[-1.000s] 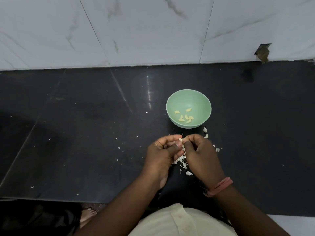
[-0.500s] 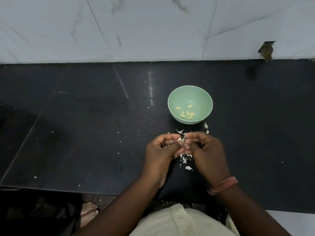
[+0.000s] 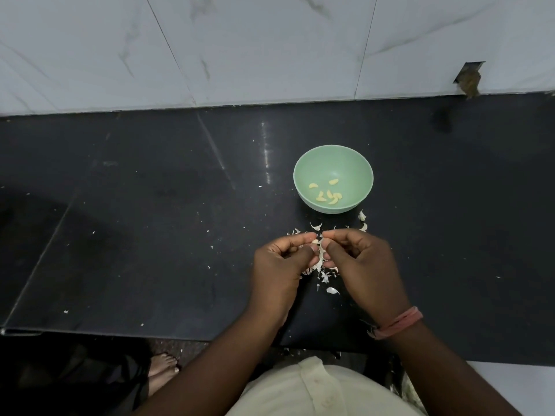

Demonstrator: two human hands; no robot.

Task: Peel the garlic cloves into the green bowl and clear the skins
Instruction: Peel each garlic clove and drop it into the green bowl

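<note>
A green bowl stands on the black counter and holds several peeled yellowish garlic cloves. Just in front of it, my left hand and my right hand meet fingertip to fingertip. Between them they pinch a small garlic clove with pale skin hanging from it. Loose white garlic skins lie scattered on the counter under and around my hands; part of the pile is hidden by my fingers.
The black counter runs back to a white marble-tiled wall. Small skin flecks dot the surface to the left. Its front edge is near my body, with a bare foot on the floor below.
The view has shifted slightly. My hands stay together in front of the bowl, with the fingertips working at the clove. The bowl has not moved.
</note>
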